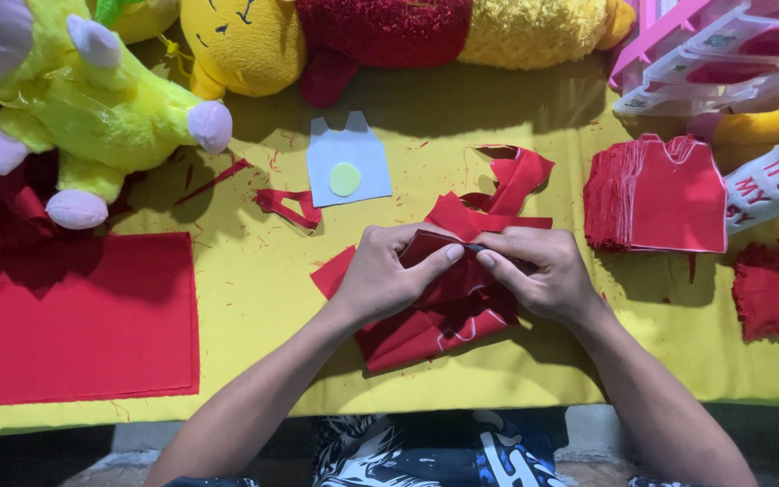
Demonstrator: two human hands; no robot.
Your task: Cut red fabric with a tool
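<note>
Left to right: green plush toy [92,108], flat red felt sheet [74,316], pale blue vest-shaped template [347,162] with yellow-green dot. Left hand [389,275] and right hand [543,275] both pinched shut on folded red felt pieces [435,316] at bench [254,298] centre; best to keep edges aligned, grip near the fold. Stack of cut red vest shapes [664,194] right, soft, fuzzy-edged

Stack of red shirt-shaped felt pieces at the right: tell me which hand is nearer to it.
Right. The right hand pinches the bunched red felt piece just left of the stack of red shirt-shaped felt pieces; the left hand sits farther left, across that felt.
</note>
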